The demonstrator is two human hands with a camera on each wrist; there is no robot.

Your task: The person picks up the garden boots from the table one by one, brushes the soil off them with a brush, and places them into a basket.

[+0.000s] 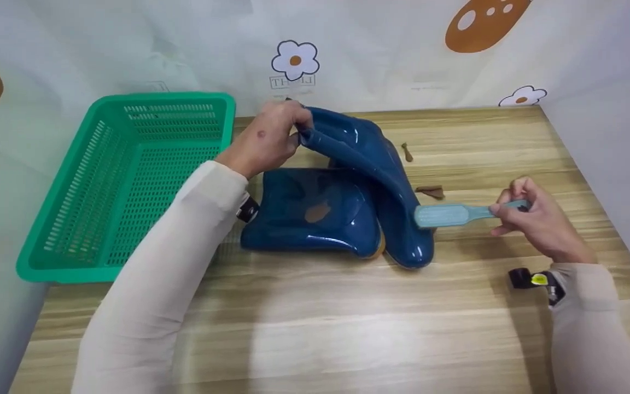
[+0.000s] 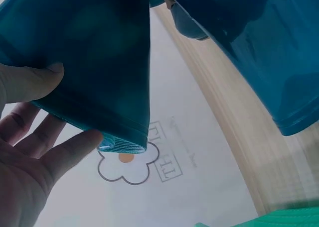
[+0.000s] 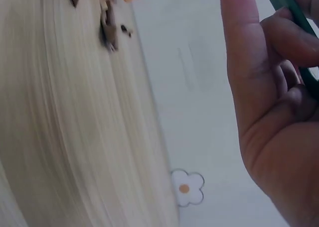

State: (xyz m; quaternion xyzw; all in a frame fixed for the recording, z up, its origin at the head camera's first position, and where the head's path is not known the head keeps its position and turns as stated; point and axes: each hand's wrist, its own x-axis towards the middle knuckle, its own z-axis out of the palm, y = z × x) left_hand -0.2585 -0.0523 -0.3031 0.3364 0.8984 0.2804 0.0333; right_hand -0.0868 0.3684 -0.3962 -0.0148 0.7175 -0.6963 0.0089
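My left hand (image 1: 271, 137) pinches the top rim of a shiny dark-blue rubber boot (image 1: 386, 169), thumb on one side and fingers on the other in the left wrist view. That boot's shaft is lifted and slants down to its toe, near the table. Beside it lies a second blue rubber boot (image 1: 293, 210) with a brown patch on its shaft; its foot is partly hidden. My right hand (image 1: 539, 219) grips the handle of a light blue-green brush (image 1: 443, 215), whose flat head overlaps the lifted boot's foot.
A green perforated plastic basket (image 1: 25, 268) stands at the left, close to my left forearm. Brown scraps (image 1: 430, 191) lie on the wooden table (image 1: 337, 317) beyond the boots. A white patterned sheet (image 1: 369, 65) rises behind the table's back edge.
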